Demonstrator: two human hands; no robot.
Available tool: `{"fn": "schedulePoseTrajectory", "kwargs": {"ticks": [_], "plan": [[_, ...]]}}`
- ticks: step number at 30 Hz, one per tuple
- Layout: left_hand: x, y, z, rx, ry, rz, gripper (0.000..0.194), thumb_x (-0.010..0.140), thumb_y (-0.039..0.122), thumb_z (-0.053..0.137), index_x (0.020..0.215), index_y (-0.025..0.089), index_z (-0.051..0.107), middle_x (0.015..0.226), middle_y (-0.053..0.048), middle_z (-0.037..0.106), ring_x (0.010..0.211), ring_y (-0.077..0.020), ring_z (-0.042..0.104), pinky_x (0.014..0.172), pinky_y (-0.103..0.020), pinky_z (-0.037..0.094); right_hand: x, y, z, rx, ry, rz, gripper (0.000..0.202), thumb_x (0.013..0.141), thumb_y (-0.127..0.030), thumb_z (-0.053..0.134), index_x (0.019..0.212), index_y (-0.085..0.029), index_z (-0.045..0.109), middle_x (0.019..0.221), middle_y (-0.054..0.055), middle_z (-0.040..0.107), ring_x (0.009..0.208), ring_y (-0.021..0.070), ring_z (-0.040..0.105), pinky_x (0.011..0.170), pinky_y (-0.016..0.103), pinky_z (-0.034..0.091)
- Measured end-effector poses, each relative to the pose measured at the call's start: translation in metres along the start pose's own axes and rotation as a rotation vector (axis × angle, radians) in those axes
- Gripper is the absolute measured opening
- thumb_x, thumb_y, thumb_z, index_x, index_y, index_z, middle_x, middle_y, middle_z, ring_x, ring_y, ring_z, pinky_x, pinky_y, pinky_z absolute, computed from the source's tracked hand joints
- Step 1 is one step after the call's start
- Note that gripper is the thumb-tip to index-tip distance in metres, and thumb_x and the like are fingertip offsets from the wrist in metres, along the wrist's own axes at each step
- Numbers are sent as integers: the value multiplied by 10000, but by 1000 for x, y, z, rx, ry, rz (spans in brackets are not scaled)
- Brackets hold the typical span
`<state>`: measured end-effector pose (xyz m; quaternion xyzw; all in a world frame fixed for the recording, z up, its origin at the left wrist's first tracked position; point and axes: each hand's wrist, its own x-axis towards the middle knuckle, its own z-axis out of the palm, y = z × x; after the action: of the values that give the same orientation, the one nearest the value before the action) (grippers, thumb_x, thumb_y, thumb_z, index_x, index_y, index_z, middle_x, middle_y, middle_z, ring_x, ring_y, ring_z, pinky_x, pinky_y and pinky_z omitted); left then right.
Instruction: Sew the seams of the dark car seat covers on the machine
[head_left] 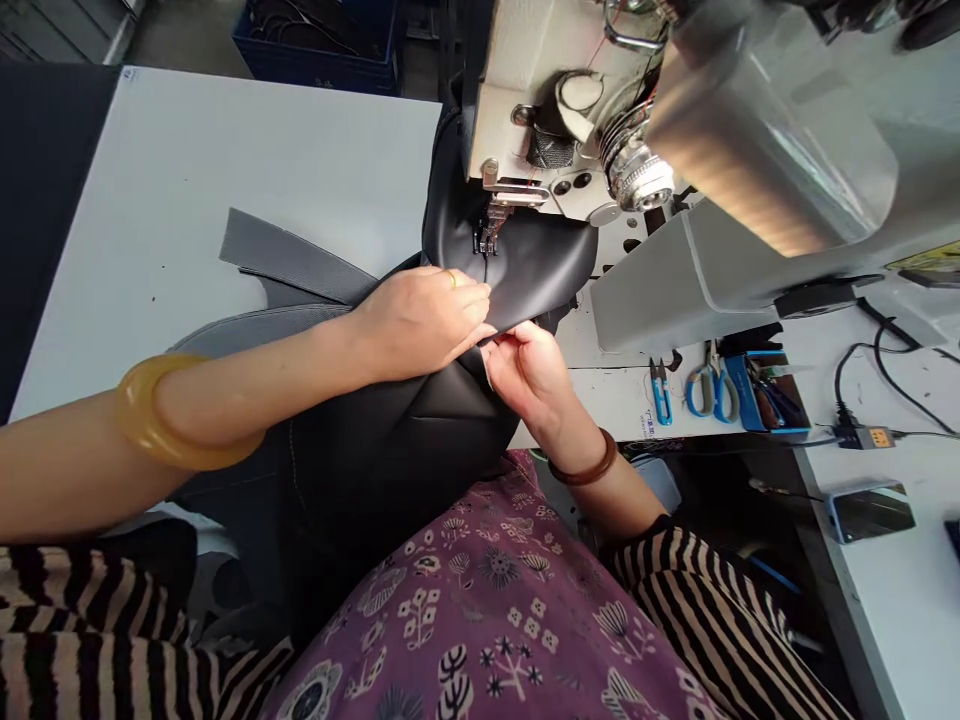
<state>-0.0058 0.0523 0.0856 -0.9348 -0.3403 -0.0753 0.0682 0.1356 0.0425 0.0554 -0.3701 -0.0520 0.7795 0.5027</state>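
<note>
Black leather-like material runs from my lap up under the presser foot of a sewing machine. Just in front of the foot, my left hand is closed on the material, its fingertips pinching near a seam line. Close beside it, my right hand grips the folded edge from below, thumb and fingers pressed together. Grey backing strips of the piece stick out to the left on the white table. The underside of the material is hidden.
To the right lie blue thread snips, blue-handled scissors and a small blue box of tools. A phone and cables are farther right. A dark blue crate stands behind the table.
</note>
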Motion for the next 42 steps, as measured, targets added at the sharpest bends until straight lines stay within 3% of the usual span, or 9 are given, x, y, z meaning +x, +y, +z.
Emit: {"fn": "schedulePoseTrajectory", "kwargs": {"ticks": [8, 14, 19, 26, 30, 33, 36, 39, 42], "plan": [[-1, 8, -1, 172, -68, 23, 417, 1020, 241, 320, 1066, 62, 694, 1075, -140, 719, 993, -243, 692, 781, -337, 547, 1, -9, -7, 15, -55, 44, 296, 538, 22, 396, 685, -225, 467, 586, -44, 514, 716, 117, 568, 883, 278, 539], [8, 0, -4, 97, -97, -42, 358, 998, 215, 380, 1093, 77, 696, 1113, -135, 715, 1057, -253, 680, 846, -358, 544, 11, -21, -1, -210, -193, 57, 246, 531, -36, 420, 665, -241, 448, 605, -28, 536, 771, 145, 597, 894, 323, 547], [5, 4, -6, 103, -158, -32, 364, 1010, 264, 398, 1111, 74, 691, 1148, -147, 706, 1088, -260, 668, 882, -358, 548, 9, -19, -4, -137, -142, 77, 260, 498, -39, 398, 664, -237, 429, 582, -32, 521, 712, 137, 598, 875, 329, 558], [5, 0, -4, 164, -118, -23, 393, 1016, 245, 342, 1133, 72, 674, 1131, -141, 705, 1071, -255, 667, 890, -355, 548, 14, -26, 3, -52, -80, 99, 308, 531, -3, 373, 718, -224, 478, 674, -25, 586, 736, 91, 597, 887, 241, 540], [7, -2, -3, 161, -113, -56, 404, 1003, 233, 338, 1168, 66, 667, 1159, -166, 689, 1091, -275, 654, 899, -386, 545, 8, -24, 2, -103, -98, 85, 271, 530, -21, 403, 696, -212, 501, 679, -26, 586, 722, 93, 587, 926, 269, 538], [3, 0, -3, 123, -90, -87, 433, 999, 230, 323, 1230, 38, 635, 1209, -202, 664, 1127, -299, 634, 945, -436, 532, -8, -16, -20, -379, -183, -158, 155, 592, -91, 529, 653, -223, 474, 741, -23, 618, 814, 128, 617, 941, 327, 534], [-3, 2, -1, 98, -59, -85, 437, 998, 238, 318, 1241, 46, 626, 1231, -194, 654, 1174, -298, 610, 1006, -460, 504, -15, -17, -48, -1015, -234, -719, 92, 731, -226, 620, 710, -236, 531, 832, 13, 665, 905, 176, 637, 922, 385, 512], [-6, 2, 3, 92, -23, -76, 447, 1001, 255, 300, 1215, 59, 640, 1212, -178, 662, 1201, -296, 596, 1022, -467, 495, 1, -31, -63, -1638, -269, -1244, 82, 855, -273, 556, 863, -243, 632, 980, 63, 709, 1025, 219, 634, 936, 425, 466], [-6, 1, 5, 108, -13, -69, 463, 1006, 263, 278, 1176, 60, 658, 1179, -179, 668, 1168, -300, 607, 1000, -472, 504, 23, -46, -59, -1992, -320, -1349, 219, 953, -287, 456, 1036, -260, 657, 1177, 55, 699, 1216, 221, 578, 1013, 428, 406]]}}
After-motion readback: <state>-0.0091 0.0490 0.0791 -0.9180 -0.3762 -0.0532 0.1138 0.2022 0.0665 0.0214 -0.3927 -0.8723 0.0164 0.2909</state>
